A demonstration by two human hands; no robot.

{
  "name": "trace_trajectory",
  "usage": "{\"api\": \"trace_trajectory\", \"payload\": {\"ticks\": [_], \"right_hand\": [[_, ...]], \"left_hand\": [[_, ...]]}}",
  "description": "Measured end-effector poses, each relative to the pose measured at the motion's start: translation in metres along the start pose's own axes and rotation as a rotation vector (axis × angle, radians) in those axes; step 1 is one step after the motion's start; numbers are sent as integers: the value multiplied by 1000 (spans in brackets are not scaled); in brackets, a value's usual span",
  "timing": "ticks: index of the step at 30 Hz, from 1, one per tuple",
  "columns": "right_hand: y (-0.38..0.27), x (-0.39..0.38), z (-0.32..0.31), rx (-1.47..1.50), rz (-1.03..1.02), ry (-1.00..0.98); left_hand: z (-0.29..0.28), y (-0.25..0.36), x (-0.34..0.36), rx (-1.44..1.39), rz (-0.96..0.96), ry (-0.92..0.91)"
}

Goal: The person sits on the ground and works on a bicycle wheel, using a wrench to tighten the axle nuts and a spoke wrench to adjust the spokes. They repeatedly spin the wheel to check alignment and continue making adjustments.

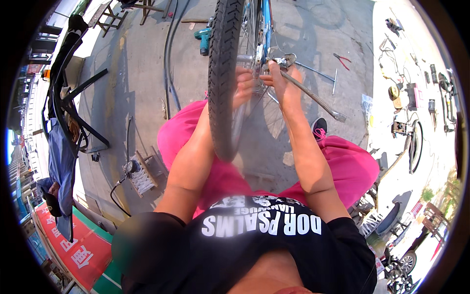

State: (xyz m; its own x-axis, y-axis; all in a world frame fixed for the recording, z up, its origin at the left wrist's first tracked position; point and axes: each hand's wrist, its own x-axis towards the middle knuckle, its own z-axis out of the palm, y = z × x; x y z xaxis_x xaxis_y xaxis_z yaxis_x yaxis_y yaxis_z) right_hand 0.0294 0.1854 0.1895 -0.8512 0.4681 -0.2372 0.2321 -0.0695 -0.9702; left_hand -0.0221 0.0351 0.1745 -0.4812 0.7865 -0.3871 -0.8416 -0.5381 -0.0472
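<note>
In front of me stands a bicycle wheel [226,63] with a black knobby tyre, next to a blue frame part [267,29]. My left hand [243,87] is beside the spokes near the hub, partly behind the tyre. Its fingers are bent and blurred by motion, and anything in them is hidden. At the other side of the hub, my right hand [284,84] has its thumb raised and its fingers closed near the axle; what they grip is unclear. A grey metal bar [318,99] with a flattened end slants across that hand, down to the right.
A teal power drill [202,40] lies beyond the wheel. Red-handled pliers [342,61] and a thin T-shaped metal rod [318,72] lie at the right. A hose [168,68] runs along the left, near a small woven stool [142,175]. Tools and parts cover the far-right ground.
</note>
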Motion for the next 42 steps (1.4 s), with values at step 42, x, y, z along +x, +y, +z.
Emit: {"api": "trace_trajectory", "payload": {"ticks": [42], "right_hand": [[109, 97, -50, -158, -327, -193]], "left_hand": [[32, -18, 9, -230, 6, -168]]}}
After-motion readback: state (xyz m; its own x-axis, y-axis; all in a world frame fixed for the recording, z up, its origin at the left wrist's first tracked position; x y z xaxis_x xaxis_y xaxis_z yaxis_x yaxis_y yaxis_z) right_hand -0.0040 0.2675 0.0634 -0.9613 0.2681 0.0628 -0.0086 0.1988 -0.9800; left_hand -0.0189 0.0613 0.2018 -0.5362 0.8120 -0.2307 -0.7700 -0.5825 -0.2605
